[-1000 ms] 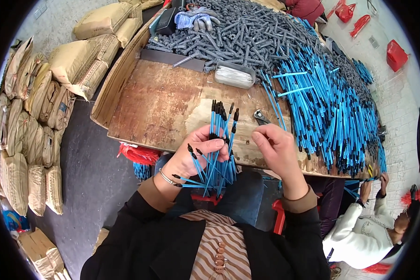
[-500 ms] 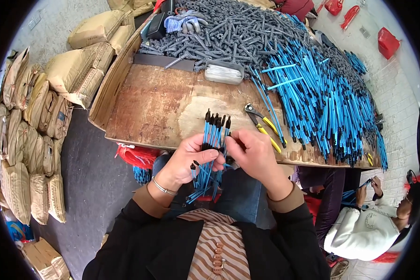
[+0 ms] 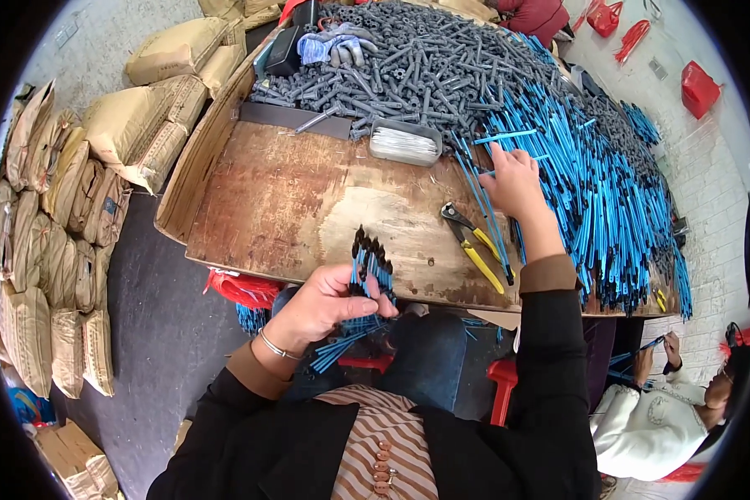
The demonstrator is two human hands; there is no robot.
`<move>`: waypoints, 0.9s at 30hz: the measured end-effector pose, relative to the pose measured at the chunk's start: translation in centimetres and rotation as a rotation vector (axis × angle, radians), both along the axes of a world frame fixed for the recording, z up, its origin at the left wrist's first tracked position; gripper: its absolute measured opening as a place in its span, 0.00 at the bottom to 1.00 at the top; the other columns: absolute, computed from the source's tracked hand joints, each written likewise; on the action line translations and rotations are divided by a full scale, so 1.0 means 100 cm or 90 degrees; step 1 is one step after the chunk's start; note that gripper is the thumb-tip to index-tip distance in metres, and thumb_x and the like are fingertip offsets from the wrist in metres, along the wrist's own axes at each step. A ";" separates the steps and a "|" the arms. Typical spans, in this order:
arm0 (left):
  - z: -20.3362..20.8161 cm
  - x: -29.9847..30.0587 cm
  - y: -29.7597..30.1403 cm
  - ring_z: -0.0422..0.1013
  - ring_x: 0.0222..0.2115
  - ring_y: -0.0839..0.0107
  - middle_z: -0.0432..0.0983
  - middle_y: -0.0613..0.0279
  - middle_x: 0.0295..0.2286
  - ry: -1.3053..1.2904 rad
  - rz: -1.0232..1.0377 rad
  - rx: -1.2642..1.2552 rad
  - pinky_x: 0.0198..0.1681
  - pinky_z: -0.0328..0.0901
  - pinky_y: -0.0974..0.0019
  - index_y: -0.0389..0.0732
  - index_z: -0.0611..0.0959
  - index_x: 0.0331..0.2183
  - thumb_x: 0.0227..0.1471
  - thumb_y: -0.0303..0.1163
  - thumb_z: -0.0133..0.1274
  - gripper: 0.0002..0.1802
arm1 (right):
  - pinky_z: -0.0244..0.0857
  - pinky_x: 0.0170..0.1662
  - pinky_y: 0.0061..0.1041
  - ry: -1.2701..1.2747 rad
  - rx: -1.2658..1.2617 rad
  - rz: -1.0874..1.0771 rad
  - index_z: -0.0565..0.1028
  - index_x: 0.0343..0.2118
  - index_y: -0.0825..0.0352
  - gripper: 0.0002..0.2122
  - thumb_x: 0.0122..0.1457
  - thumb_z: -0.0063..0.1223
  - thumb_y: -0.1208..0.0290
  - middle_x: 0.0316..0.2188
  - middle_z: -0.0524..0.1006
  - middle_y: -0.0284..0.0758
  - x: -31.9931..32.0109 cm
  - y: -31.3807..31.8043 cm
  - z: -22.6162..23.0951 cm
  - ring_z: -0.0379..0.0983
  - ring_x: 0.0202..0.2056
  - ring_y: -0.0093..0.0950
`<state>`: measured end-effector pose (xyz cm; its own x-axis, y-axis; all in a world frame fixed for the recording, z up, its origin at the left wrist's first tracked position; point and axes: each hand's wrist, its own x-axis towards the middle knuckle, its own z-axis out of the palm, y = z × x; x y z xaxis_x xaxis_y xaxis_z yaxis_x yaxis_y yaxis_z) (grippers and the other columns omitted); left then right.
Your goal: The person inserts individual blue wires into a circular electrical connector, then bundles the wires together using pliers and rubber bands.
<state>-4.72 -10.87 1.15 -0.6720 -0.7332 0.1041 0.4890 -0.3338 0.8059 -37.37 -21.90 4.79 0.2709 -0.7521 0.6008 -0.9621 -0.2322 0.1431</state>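
Observation:
My left hand (image 3: 329, 302) is closed round a bundle of thin blue rods with black ends (image 3: 372, 262). The black tips stick up above the fingers, while the lower ends fan out beneath the hand over my lap. Over the table, my right hand (image 3: 515, 179) is stretched out to the near left edge of a large pile of blue rods (image 3: 592, 187). Its thumb and fingers are apart and bent downward, close to a few loose rods; whether the fingertips touch one is hard to see. Yellow-handled pliers (image 3: 477, 248) lie below that hand on the wood.
Grey plastic wall plugs (image 3: 425, 58) are heaped across the back of the wooden table (image 3: 267, 187). Beside them are a tray of thin white pieces (image 3: 404, 143) and a glove (image 3: 336, 46). Brown sacks (image 3: 46, 242) are stacked at left. A co-worker in white (image 3: 650, 417) sits at right.
My right hand has left the bundle and moved up and right to the pile of blue rods. The left hand keeps the bundle, now slightly lower and tilted.

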 end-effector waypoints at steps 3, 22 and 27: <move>-0.001 0.006 0.000 0.74 0.33 0.66 0.77 0.56 0.29 -0.021 -0.002 0.015 0.40 0.68 0.64 0.36 0.78 0.36 0.49 0.26 0.54 0.10 | 0.62 0.43 0.44 0.127 0.358 -0.148 0.69 0.41 0.63 0.17 0.48 0.54 0.64 0.34 0.76 0.38 -0.003 -0.020 -0.009 0.70 0.41 0.40; -0.020 0.003 -0.014 0.75 0.33 0.64 0.77 0.56 0.30 0.071 0.073 0.137 0.39 0.69 0.61 0.39 0.76 0.38 0.50 0.31 0.55 0.12 | 0.62 0.32 0.28 -0.073 0.098 -0.117 0.67 0.32 0.70 0.07 0.61 0.40 0.71 0.24 0.73 0.43 0.046 0.075 0.144 0.70 0.28 0.38; -0.019 0.007 -0.011 0.75 0.33 0.61 0.77 0.57 0.29 0.063 0.094 0.166 0.38 0.68 0.58 0.40 0.76 0.38 0.50 0.27 0.52 0.10 | 0.61 0.27 0.21 -0.469 0.368 0.274 0.68 0.29 0.68 0.07 0.61 0.40 0.72 0.21 0.74 0.28 0.085 0.120 0.144 0.69 0.24 0.18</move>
